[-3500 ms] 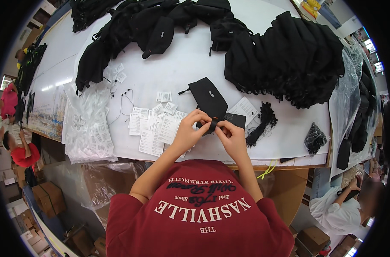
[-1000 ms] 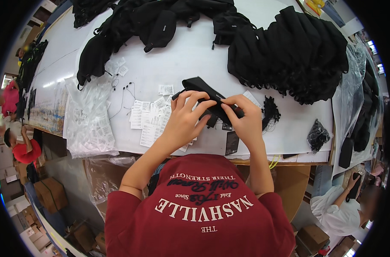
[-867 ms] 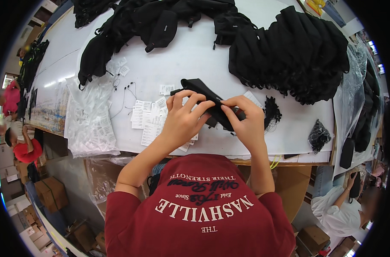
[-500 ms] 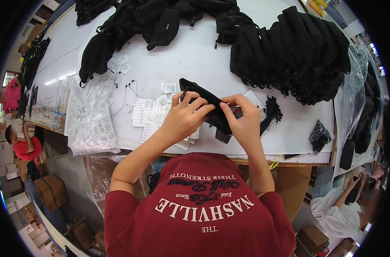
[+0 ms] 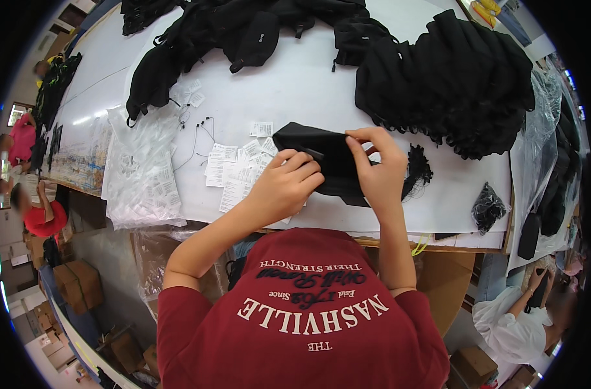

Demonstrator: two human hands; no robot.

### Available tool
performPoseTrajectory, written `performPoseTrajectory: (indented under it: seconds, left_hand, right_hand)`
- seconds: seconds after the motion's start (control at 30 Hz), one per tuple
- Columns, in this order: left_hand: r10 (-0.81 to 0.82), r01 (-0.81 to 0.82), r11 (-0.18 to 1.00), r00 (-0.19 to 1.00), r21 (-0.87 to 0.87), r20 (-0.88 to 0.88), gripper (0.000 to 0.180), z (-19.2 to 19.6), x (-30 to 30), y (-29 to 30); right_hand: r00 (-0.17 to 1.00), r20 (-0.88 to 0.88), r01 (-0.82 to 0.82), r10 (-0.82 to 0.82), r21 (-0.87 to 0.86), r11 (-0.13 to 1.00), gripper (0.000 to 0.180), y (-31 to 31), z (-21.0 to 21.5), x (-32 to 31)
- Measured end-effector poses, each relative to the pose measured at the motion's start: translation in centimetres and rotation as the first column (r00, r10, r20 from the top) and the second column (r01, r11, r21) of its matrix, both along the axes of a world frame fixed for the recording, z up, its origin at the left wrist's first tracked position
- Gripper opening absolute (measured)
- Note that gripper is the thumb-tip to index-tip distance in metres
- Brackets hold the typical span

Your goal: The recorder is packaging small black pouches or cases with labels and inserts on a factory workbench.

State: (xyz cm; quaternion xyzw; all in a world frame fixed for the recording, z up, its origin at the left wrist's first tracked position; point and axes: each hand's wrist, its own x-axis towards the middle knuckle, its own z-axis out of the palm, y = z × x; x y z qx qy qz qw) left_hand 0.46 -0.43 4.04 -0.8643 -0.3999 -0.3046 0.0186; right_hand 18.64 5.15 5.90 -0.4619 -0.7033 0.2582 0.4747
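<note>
Here, in the head view, the right hand [image 5: 381, 162] pinches the upper right edge of the black pouch [image 5: 337, 155] while the curled left hand [image 5: 287, 185] grips its lower left, apparently stretching it open. The pouch is over the surface [image 5: 438, 209], between white labels [image 5: 234, 174] and black strings [image 5: 420, 170], both perhaps placed for easy reach.

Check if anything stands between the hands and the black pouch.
Nothing visible does. The left hand holds the black pouch toward its left side; the right hand pinches it at the upper right. The white labels lie to the left and the black strings to the right, neither in between.
</note>
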Motion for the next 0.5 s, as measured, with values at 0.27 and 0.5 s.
performPoseTrajectory:
  seconds: [0.27, 0.5]
  left_hand:
    - [0.037, -0.097, 0.912, 0.987, -0.399, -0.154, 0.019, 1.8, 0.6, -0.6]
    - [0.280, -0.136, 0.839, 0.938, -0.527, 0.204, 0.018, 1.5, -0.7, -0.7]
  right_hand:
    - [0.982, -0.134, -0.134, 0.133, -0.001, 0.991, 0.010, 0.0, 0.4, 0.3]
    - [0.943, -0.068, -0.318, 0.326, -0.473, 0.822, 0.072, -1.7, -3.0, 4.2]
